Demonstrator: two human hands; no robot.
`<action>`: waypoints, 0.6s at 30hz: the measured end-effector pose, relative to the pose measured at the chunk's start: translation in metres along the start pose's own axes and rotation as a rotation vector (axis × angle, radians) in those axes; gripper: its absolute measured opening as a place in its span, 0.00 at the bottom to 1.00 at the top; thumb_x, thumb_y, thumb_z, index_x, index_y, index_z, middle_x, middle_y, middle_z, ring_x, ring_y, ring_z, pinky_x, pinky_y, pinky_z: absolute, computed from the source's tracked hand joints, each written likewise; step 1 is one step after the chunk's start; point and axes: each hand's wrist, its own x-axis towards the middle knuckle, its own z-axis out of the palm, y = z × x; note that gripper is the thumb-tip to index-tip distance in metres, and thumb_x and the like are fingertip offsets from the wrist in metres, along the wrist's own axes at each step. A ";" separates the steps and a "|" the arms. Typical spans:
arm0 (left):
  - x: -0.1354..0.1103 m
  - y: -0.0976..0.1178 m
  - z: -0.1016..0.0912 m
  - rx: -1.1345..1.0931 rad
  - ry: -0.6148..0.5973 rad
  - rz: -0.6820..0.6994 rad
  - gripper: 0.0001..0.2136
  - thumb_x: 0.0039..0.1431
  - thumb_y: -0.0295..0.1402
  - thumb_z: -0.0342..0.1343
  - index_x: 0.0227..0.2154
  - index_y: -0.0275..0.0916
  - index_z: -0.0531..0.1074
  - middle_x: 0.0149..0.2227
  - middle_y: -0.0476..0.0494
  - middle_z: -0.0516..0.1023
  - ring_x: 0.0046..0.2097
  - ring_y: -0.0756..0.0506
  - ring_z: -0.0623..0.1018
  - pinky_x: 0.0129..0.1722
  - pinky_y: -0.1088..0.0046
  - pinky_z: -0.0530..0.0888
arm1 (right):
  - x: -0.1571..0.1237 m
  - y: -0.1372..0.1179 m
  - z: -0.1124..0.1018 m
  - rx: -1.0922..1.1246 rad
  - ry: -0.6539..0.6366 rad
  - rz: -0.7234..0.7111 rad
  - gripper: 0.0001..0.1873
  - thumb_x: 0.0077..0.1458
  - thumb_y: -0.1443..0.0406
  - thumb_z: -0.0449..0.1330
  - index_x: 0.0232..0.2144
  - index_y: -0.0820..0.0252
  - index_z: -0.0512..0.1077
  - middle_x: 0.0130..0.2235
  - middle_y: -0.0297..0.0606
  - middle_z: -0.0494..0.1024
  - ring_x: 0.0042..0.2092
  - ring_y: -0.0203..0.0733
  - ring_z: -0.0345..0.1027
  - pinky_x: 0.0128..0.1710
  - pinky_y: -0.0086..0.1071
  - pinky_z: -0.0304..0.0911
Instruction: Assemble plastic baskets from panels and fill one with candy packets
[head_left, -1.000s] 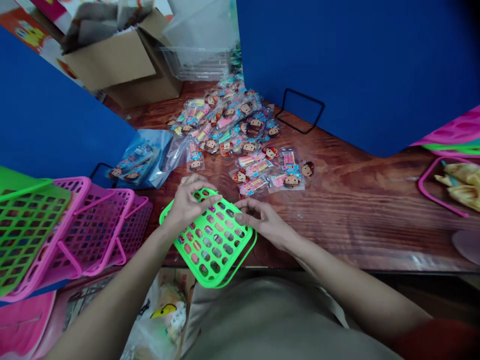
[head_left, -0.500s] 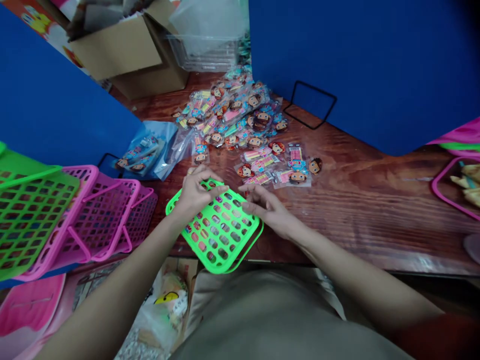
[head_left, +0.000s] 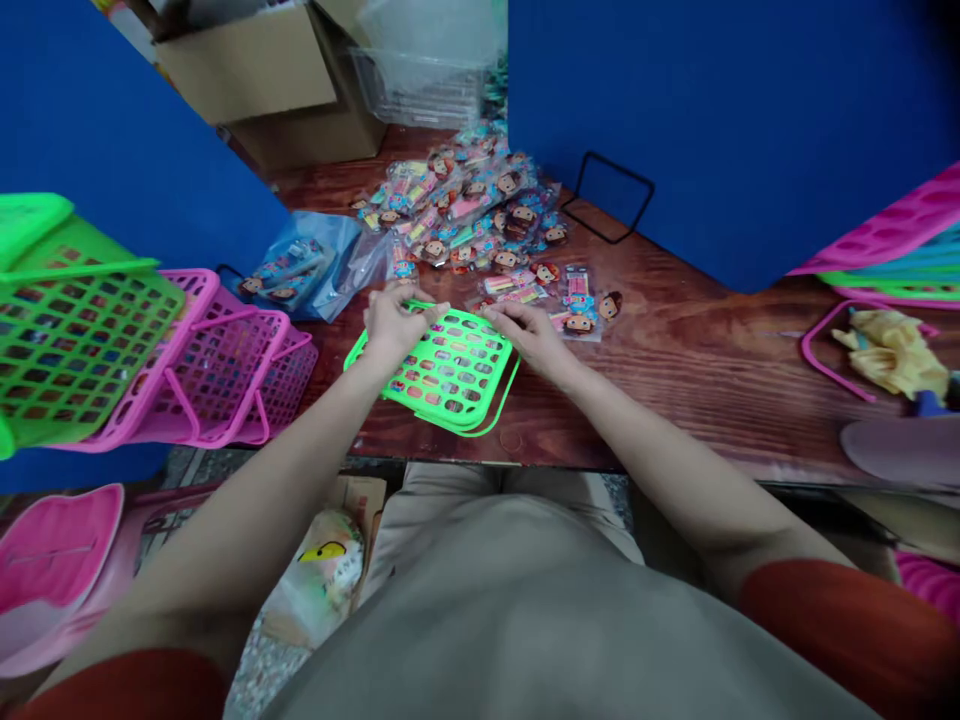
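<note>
Left grip (head_left: 394, 325) clasps the green basket (head_left: 450, 370) by its far edge; right grip (head_left: 531, 335) pinches the far-right corner.

On my monitor I see a bright green basket (head_left: 450, 362) with oval holes, pink lattice baskets (head_left: 238, 352), blue panels (head_left: 720, 130), a streaked brown table (head_left: 712, 370), rust-red sleeves (head_left: 840, 620).

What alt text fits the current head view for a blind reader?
A person's left hand holds a green, rectangular plastic basket with oval holes, the right hand at its far edge. Beyond, clear plastic packets with cartoon faces are heaped on a brown wood-grain table; green and pink latticed plastic baskets are at left.
</note>
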 end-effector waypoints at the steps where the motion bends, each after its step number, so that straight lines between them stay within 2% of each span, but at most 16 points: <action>1: 0.000 0.000 0.000 0.003 0.012 -0.010 0.08 0.49 0.38 0.63 0.30 0.42 0.76 0.36 0.49 0.75 0.44 0.43 0.72 0.50 0.66 0.66 | 0.000 0.000 -0.001 -0.093 0.014 -0.075 0.18 0.63 0.54 0.53 0.39 0.60 0.76 0.38 0.39 0.77 0.42 0.42 0.69 0.44 0.37 0.65; 3: -0.002 0.001 0.000 -0.004 0.037 -0.007 0.07 0.48 0.39 0.64 0.29 0.42 0.76 0.36 0.49 0.75 0.43 0.44 0.73 0.48 0.67 0.66 | -0.005 -0.005 -0.005 -0.306 0.000 -0.267 0.18 0.64 0.54 0.53 0.40 0.60 0.77 0.42 0.43 0.76 0.47 0.45 0.67 0.49 0.42 0.63; 6: -0.004 0.001 0.000 -0.002 0.051 0.005 0.07 0.48 0.39 0.64 0.29 0.43 0.76 0.35 0.49 0.76 0.43 0.43 0.73 0.47 0.67 0.66 | -0.025 -0.017 -0.008 -0.527 -0.221 -0.544 0.21 0.65 0.53 0.49 0.46 0.60 0.74 0.50 0.47 0.74 0.57 0.48 0.62 0.58 0.48 0.58; 8: -0.005 0.001 0.000 0.004 0.057 0.008 0.07 0.49 0.39 0.64 0.30 0.43 0.76 0.36 0.49 0.76 0.43 0.43 0.73 0.47 0.67 0.66 | -0.043 -0.025 -0.007 -0.610 -0.360 -0.650 0.29 0.63 0.47 0.49 0.53 0.62 0.70 0.57 0.51 0.69 0.63 0.52 0.55 0.61 0.52 0.54; 11: -0.007 0.002 0.000 0.015 0.056 -0.002 0.08 0.49 0.39 0.64 0.30 0.43 0.76 0.38 0.50 0.77 0.44 0.42 0.72 0.48 0.67 0.66 | -0.063 -0.028 -0.001 -0.719 -0.413 -0.701 0.38 0.57 0.43 0.53 0.60 0.62 0.63 0.65 0.56 0.57 0.68 0.59 0.43 0.62 0.57 0.50; 15: -0.008 0.003 -0.002 0.025 0.032 -0.026 0.08 0.49 0.41 0.63 0.30 0.44 0.76 0.40 0.50 0.78 0.45 0.42 0.72 0.46 0.67 0.67 | -0.071 -0.023 0.007 -0.813 -0.358 -0.689 0.29 0.60 0.52 0.56 0.61 0.55 0.64 0.67 0.51 0.55 0.69 0.58 0.39 0.63 0.57 0.49; 18: -0.009 0.005 -0.004 0.027 0.017 -0.029 0.08 0.48 0.41 0.63 0.30 0.44 0.77 0.40 0.49 0.78 0.44 0.42 0.72 0.45 0.67 0.67 | -0.073 -0.021 0.011 -0.842 -0.346 -0.661 0.27 0.61 0.55 0.57 0.61 0.52 0.64 0.67 0.49 0.55 0.69 0.58 0.37 0.63 0.58 0.48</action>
